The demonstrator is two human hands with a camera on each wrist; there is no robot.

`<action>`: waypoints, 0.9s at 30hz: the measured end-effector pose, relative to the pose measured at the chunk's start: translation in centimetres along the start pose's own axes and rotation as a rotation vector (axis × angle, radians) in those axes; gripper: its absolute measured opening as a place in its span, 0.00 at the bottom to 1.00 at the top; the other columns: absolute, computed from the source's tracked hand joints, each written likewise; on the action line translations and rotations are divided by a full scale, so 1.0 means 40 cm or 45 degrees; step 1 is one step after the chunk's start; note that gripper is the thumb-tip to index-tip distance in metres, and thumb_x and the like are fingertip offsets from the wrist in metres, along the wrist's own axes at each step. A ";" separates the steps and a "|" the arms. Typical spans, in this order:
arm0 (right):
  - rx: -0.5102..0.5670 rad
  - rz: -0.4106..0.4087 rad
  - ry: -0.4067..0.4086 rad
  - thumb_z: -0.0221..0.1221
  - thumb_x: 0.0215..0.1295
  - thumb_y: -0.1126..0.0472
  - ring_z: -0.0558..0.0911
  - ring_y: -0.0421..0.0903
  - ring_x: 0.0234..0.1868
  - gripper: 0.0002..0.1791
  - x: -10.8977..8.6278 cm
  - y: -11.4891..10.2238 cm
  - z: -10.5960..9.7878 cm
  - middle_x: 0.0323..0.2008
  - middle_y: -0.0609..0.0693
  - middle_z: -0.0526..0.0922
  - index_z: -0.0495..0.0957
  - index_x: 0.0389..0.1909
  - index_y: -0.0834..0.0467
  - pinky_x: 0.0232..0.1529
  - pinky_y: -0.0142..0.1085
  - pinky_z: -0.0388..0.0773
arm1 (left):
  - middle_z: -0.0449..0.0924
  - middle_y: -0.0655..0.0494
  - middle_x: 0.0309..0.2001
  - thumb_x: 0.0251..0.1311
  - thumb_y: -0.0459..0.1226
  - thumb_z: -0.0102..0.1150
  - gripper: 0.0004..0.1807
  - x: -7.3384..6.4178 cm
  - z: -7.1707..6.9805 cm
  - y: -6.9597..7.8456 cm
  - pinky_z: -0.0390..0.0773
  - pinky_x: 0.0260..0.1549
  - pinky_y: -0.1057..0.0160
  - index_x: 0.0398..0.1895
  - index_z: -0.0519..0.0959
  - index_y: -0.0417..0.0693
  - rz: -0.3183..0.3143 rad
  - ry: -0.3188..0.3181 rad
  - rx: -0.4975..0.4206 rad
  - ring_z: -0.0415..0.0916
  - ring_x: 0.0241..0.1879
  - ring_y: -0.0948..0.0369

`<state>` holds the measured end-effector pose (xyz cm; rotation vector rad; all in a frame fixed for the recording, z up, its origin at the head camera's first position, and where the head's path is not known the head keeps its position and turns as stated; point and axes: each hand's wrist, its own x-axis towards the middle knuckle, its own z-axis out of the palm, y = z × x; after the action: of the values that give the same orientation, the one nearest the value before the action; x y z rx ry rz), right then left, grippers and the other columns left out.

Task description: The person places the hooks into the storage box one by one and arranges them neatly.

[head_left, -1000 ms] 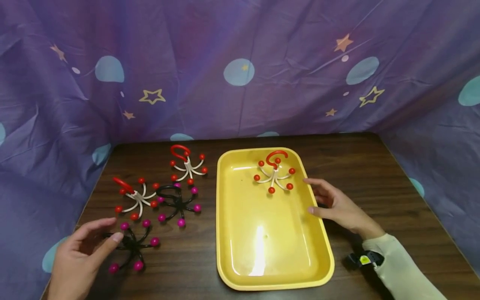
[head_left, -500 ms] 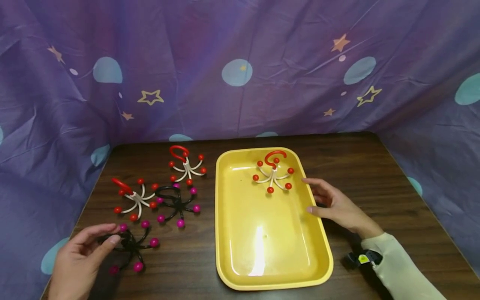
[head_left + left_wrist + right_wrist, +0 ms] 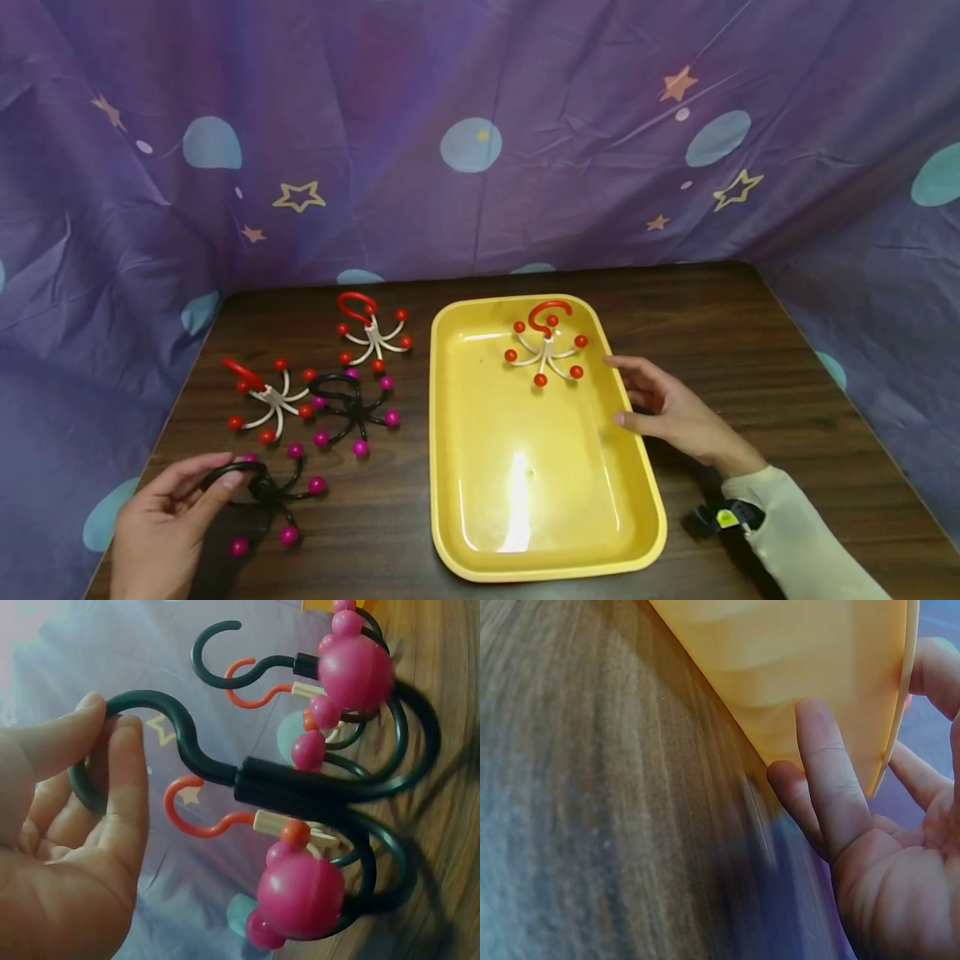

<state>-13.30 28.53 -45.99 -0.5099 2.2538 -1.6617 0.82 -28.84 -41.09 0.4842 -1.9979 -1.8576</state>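
My left hand (image 3: 161, 521) pinches the curved hook of a black multi-arm hook hanger with pink ball tips (image 3: 264, 490) between thumb and fingers. In the left wrist view the hook of this black hanger (image 3: 184, 739) passes behind the thumb; whether its balls touch the table I cannot tell. At the yellow tray (image 3: 480, 575), my right hand (image 3: 675, 417) grips the right rim. From the right wrist, two fingers (image 3: 829, 776) lie along the tray's outer wall (image 3: 802, 652). One white hanger with red hook and balls (image 3: 547, 346) stands inside the tray, towards the back.
Another black hanger (image 3: 356, 408) stands just beyond the held one. Two white-and-red hangers, one at the left (image 3: 273, 398) and one farther back (image 3: 373, 333), share the wooden table (image 3: 720, 333). A purple star-patterned cloth (image 3: 375, 125) hangs behind.
My left thumb and fingers have closed on the black hanger's hook. That hanger has shifted slightly right and tilted, its hook now raised between the fingertips. The right hand stays on the tray.
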 end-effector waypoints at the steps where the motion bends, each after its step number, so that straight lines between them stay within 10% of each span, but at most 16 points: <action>1: 0.005 0.002 -0.001 0.67 0.69 0.69 0.86 0.42 0.57 0.41 0.000 0.000 0.001 0.71 0.70 0.71 0.60 0.80 0.59 0.47 0.40 0.89 | 0.93 0.64 0.37 0.58 0.17 0.68 0.15 -0.002 0.004 0.001 0.83 0.32 0.76 0.48 0.87 0.32 0.011 0.013 -0.011 0.87 0.30 0.71; 18: 0.042 -0.020 -0.026 0.66 0.69 0.70 0.85 0.41 0.59 0.42 0.005 -0.002 0.000 0.72 0.69 0.70 0.59 0.80 0.59 0.48 0.40 0.89 | 0.93 0.50 0.35 0.56 0.10 0.63 0.16 -0.022 0.056 0.042 0.87 0.28 0.68 0.48 0.83 0.22 0.170 -0.066 -0.163 0.91 0.32 0.61; 27: 0.028 0.012 -0.017 0.67 0.70 0.70 0.85 0.40 0.58 0.42 0.001 0.001 0.002 0.72 0.70 0.69 0.59 0.80 0.60 0.48 0.40 0.89 | 0.93 0.52 0.37 0.56 0.15 0.69 0.15 -0.026 0.089 0.082 0.86 0.25 0.68 0.48 0.84 0.24 0.149 -0.123 -0.035 0.90 0.31 0.64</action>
<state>-13.29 28.45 -46.04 -0.5032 2.2229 -1.6719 -0.01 -24.97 -38.07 0.2676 -2.0131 -1.8663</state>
